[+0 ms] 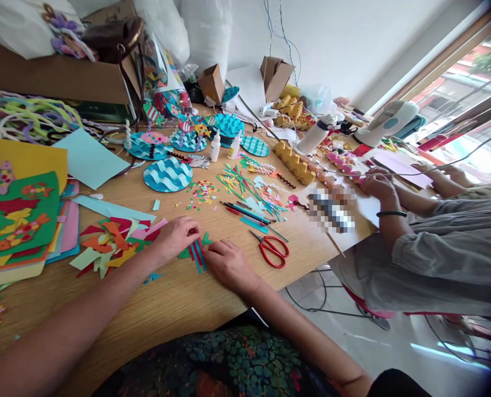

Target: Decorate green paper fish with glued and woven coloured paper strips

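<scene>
My left hand (pixel 178 236) has its thumb and fingers pinched together at the upper end of some red and blue paper strips (pixel 198 259). Close by on the right, my right hand (pixel 228 263) rests low over the table, its fingers curled in at the strips' edge; what is under its fingertips is hidden. A green paper cutout (pixel 206 239) shows partly behind the strips, between both hands. Red-handled scissors (pixel 273 251) lie right of my right hand. Left of my left hand is a heap of coloured paper scraps (pixel 112 242).
Pencils (pixel 249 212), narrow paper strips (pixel 233 179) and paper dots (pixel 203 193) lie beyond my hands. Farther back are blue wavy discs (pixel 167 175) and white glue bottles (pixel 215 146). Coloured sheets (pixel 22 220) are stacked left. Another person's hand (pixel 381 184) works at right.
</scene>
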A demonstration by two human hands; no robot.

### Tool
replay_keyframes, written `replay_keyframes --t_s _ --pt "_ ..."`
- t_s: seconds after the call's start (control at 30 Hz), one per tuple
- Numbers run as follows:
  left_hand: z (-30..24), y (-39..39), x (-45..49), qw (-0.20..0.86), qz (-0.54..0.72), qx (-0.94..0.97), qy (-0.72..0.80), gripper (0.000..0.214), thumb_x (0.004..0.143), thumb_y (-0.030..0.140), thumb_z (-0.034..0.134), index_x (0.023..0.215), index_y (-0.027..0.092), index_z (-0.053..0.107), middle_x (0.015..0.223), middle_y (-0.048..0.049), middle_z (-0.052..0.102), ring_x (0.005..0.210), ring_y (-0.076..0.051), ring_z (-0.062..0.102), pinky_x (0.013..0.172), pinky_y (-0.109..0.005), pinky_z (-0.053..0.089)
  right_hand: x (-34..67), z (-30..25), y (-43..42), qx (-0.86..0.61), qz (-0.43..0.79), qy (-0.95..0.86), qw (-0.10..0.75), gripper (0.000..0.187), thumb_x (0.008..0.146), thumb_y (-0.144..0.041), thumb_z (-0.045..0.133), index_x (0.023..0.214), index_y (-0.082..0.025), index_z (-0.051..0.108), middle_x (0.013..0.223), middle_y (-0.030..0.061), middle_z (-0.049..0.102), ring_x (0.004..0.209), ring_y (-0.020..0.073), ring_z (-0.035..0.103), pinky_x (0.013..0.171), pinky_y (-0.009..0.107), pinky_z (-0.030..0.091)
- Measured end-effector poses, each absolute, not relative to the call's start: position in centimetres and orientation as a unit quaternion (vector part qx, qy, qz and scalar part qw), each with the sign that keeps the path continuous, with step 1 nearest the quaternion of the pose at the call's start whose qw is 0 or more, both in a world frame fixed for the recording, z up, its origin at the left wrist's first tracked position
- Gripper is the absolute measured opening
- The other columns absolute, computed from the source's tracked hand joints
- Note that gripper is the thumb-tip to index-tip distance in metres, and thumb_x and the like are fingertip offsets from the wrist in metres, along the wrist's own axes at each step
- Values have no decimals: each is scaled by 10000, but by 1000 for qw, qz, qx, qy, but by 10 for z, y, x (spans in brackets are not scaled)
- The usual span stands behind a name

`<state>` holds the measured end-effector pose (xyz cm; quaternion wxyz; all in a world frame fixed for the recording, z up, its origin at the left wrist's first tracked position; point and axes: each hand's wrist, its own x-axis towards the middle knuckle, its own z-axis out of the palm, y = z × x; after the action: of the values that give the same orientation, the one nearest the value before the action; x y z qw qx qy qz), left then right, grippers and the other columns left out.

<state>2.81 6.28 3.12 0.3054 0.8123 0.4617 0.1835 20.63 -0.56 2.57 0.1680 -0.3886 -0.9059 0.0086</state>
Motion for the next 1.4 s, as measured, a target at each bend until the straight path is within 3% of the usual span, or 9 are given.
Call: replay_keyframes --t_s 1.4 --pt "33 60 30 230 143 842 467 132 770 121 489 659 174 537 704 -6 541 716 -155 520 646 -262 383 206 25 -7 -397 37 -902 164 209 884 -154 416 852 -182 621 850 45 602 752 145 476 702 254 374"
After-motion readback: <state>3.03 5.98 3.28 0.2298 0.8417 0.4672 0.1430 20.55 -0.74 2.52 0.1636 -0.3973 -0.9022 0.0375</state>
